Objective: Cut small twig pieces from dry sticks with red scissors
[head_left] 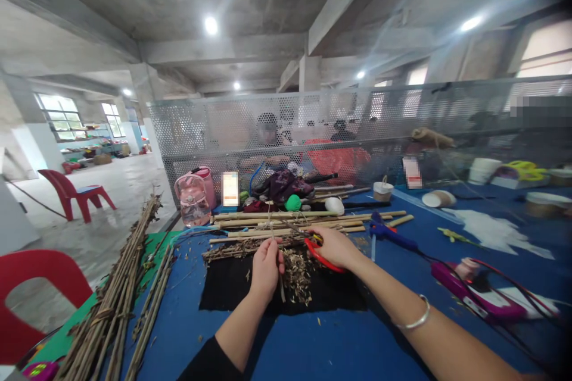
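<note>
Red-handled scissors (pixel 324 257) are in my right hand (pixel 333 247), its fingers wrapped round the handles, the blades pointing left toward my other hand. My left hand (pixel 267 268) pinches a thin pale stem (pixel 282 287) that hangs below the fingers. Under both hands lies a black cloth (pixel 227 283), strewn with dry plant clippings (pixel 298 277). A bundle of brown twigs (pixel 223 252) rests along the cloth's back edge, and pale sticks (pixel 250 232) lie behind it.
Long dry stalks (pixel 109 303) lie bundled at left. A blue glue gun (pixel 393 233) and a purple device (pixel 456 292) with cables are at right. Behind stand a pink bottle (pixel 192 196), a green ball (pixel 294 202) and a perforated metal screen (pixel 223 137).
</note>
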Tool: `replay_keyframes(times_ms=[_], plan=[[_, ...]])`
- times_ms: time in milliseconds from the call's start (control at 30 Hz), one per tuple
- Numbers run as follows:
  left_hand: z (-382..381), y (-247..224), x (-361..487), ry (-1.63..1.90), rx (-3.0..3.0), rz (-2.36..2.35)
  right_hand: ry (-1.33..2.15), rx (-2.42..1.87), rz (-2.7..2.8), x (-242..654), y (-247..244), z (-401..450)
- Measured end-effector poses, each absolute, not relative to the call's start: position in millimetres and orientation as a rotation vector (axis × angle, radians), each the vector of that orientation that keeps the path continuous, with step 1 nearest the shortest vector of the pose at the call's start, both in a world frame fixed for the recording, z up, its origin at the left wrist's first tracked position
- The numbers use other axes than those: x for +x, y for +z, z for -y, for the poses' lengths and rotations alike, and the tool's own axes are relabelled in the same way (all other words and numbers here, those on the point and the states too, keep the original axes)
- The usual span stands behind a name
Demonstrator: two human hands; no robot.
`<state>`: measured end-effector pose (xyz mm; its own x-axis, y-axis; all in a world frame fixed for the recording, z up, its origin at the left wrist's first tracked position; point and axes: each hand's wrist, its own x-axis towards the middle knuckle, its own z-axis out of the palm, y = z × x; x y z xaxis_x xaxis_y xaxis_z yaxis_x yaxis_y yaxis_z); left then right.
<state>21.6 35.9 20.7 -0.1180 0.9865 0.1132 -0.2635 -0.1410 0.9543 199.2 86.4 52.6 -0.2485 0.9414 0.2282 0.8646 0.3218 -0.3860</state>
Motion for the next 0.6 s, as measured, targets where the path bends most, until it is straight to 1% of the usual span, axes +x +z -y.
replay_keyframes(times_ms=[100, 167, 233, 367, 600], plan=[[-32.9, 23.2, 23.2, 1.447, 1.031, -1.011, 0.365, -1.424, 2.113, 184.5, 59.2, -81.6], [-30.7, 23.8, 24.8, 1.418, 1.028, -1.031, 0.464, -1.268, 2.060, 174.3, 55.4, -74.8], [-29.2, 23.5, 25.9, 1.393, 1.042, -1.043, 0.543, -1.206, 2.061, 167.4, 47.6, -67.0], [-28.3, 21.4, 26.0, 1.387, 1.086, -1.002, 0.542, -1.249, 2.103, 165.1, 36.2, -57.3], [-27.0, 21.6, 25.3, 1.454, 1.126, -0.956, 0.470, -1.183, 2.099, 165.5, 36.8, -55.6]])
